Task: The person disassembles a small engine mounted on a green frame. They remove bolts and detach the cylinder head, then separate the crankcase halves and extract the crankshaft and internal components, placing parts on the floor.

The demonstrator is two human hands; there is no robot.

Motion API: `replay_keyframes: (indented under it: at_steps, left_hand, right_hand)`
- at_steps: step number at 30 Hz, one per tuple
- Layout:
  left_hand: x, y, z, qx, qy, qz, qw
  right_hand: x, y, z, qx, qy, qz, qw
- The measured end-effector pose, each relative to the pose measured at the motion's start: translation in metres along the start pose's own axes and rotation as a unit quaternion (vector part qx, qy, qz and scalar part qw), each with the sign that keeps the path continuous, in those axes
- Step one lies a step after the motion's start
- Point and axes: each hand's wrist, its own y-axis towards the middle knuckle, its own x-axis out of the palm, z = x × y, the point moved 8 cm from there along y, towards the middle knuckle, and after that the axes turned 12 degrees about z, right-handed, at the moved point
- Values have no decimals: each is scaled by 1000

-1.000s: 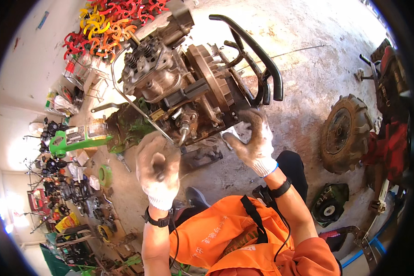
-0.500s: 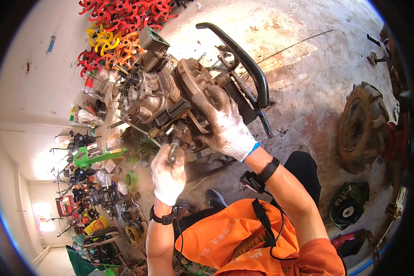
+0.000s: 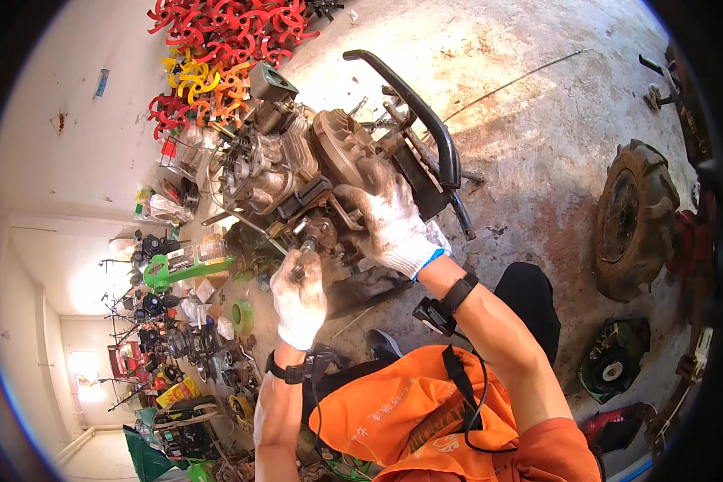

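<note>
A greasy small engine (image 3: pixel 269 173) with bare metal parts stands in front of me, its finned flywheel (image 3: pixel 335 145) on the right side. My right hand (image 3: pixel 390 217), in a dirty white glove, grips the lower rim of that flywheel with bent fingers. The left hand (image 3: pixel 299 293), gloved too, is closed around a short metal tool with a round shaft (image 3: pixel 308 243). The shaft's far end meets the lower front of the engine; its exact kind is partly hidden by my fingers.
A black bent handle bar (image 3: pixel 426 112) rises right of the engine. A green machine part (image 3: pixel 189 263) and several engines line the left wall. Red curved blades (image 3: pixel 233 28) are piled far left. A tyre (image 3: pixel 622 221) and a green-black round part (image 3: pixel 613 361) lie at right.
My right hand has slid slightly down along the flywheel rim, its fingers more bent. The left hand keeps hold of the tool, its grip slightly turned. The view has shifted a little.
</note>
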Motion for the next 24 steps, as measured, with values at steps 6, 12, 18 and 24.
replay_keyframes:
  at_steps: [6,12,18,24]
  left_hand:
    - [-6,-1,-7,-73,-93,-40,992]
    - [-10,-2,6,-9,-4,-65,998]
    - [4,3,-4,-129,-171,-67,975]
    - [-6,-9,-16,-233,-113,-78,963]
  right_hand:
    - [0,0,2,37,-24,-35,998]
    - [-2,3,-2,54,14,-57,997]
    - [2,4,-3,63,-48,-75,994]
    - [0,4,-4,81,-17,-99,992]
